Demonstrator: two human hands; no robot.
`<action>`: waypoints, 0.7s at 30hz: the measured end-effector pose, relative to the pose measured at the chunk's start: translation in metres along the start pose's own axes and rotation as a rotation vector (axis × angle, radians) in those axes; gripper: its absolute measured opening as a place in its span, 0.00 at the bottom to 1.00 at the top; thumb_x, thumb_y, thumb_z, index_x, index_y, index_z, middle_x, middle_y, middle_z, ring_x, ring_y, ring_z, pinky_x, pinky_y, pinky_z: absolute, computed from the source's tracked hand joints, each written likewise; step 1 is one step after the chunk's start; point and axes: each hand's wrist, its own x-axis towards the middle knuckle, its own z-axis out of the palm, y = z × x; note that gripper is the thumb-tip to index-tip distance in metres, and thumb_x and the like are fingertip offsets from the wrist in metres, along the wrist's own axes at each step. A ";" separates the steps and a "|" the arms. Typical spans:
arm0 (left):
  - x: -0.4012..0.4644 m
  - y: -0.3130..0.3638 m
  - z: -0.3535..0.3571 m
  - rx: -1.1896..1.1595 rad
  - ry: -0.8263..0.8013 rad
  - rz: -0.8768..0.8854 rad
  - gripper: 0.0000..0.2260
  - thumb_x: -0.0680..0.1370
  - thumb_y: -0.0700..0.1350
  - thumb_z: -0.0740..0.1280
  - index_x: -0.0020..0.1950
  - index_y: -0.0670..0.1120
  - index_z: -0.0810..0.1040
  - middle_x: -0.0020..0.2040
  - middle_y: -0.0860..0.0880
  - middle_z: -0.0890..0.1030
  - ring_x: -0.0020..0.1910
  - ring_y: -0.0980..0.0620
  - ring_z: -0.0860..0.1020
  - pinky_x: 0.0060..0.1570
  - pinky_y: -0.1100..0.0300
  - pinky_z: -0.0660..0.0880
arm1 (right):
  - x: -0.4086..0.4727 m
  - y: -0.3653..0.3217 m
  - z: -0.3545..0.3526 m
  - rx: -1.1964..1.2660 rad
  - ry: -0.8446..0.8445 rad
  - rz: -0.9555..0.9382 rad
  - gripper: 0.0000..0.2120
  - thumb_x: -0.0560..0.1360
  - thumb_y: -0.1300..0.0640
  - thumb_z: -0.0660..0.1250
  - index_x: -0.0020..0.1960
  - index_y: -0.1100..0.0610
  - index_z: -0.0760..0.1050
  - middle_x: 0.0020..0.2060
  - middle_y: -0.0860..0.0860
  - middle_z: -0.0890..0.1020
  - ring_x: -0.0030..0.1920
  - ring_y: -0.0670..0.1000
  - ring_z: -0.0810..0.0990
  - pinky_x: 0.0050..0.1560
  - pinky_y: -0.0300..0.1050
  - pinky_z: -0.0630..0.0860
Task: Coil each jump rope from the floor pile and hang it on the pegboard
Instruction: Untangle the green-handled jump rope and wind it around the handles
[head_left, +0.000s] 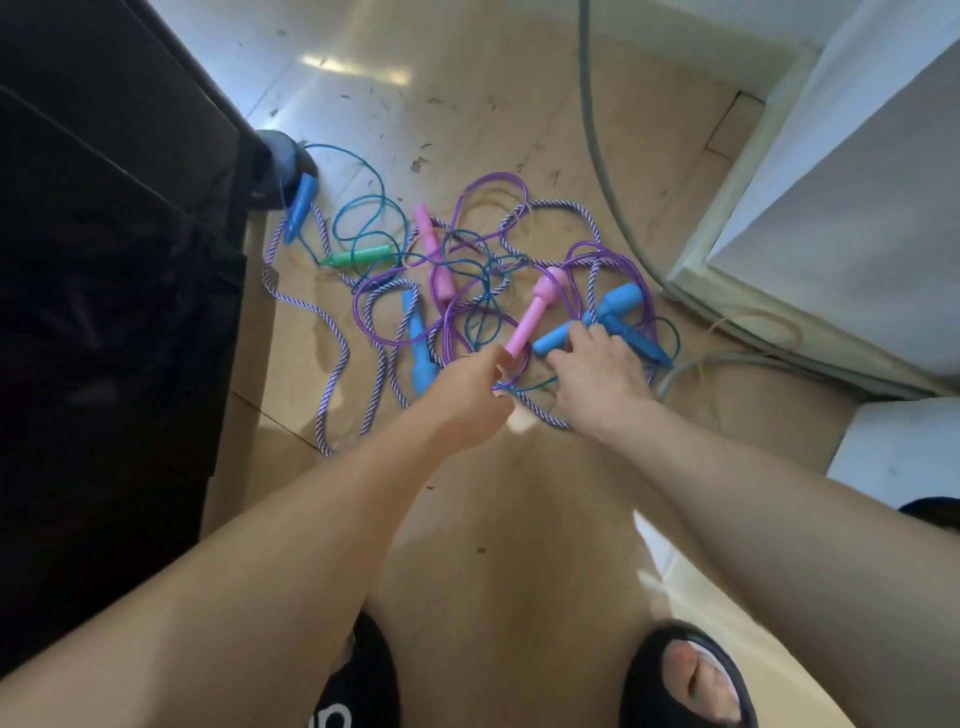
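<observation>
Jump ropes (467, 291) tangled; L hand (470, 387) pinches pink handle (535, 312), R hand (592, 366) (fingers spread) on blue handle (553, 340).

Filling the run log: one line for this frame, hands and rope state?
stage: picking from floor pile | left hand: grips pink handle | right hand: fingers on blue handle, grasp unclear | ropes tangled | none coiled

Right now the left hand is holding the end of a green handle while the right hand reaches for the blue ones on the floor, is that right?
Not quite: the handle in the left hand is pink, not green. The head view shows the green handle lying untouched farther back in the pile. The rest holds: the right hand is reaching for the blue handles on the floor.
</observation>
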 end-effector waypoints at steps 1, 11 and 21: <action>0.001 -0.001 0.002 0.002 0.008 0.008 0.20 0.78 0.37 0.63 0.69 0.49 0.72 0.66 0.47 0.77 0.63 0.47 0.76 0.56 0.61 0.71 | 0.001 -0.002 0.001 -0.030 -0.024 -0.056 0.15 0.76 0.56 0.63 0.61 0.51 0.78 0.61 0.53 0.71 0.63 0.56 0.69 0.60 0.49 0.66; -0.051 0.010 -0.027 0.014 -0.060 0.111 0.32 0.74 0.39 0.72 0.75 0.56 0.67 0.65 0.51 0.74 0.58 0.48 0.75 0.51 0.62 0.68 | -0.044 -0.009 -0.081 0.883 -0.342 0.082 0.14 0.77 0.52 0.62 0.33 0.52 0.72 0.32 0.50 0.78 0.39 0.53 0.76 0.45 0.46 0.71; -0.191 0.077 -0.090 -0.214 0.143 0.302 0.10 0.69 0.53 0.78 0.46 0.54 0.82 0.60 0.50 0.74 0.64 0.56 0.73 0.69 0.58 0.66 | -0.168 -0.039 -0.241 1.542 -0.164 -0.021 0.14 0.72 0.52 0.65 0.28 0.50 0.69 0.26 0.50 0.63 0.28 0.50 0.61 0.31 0.47 0.57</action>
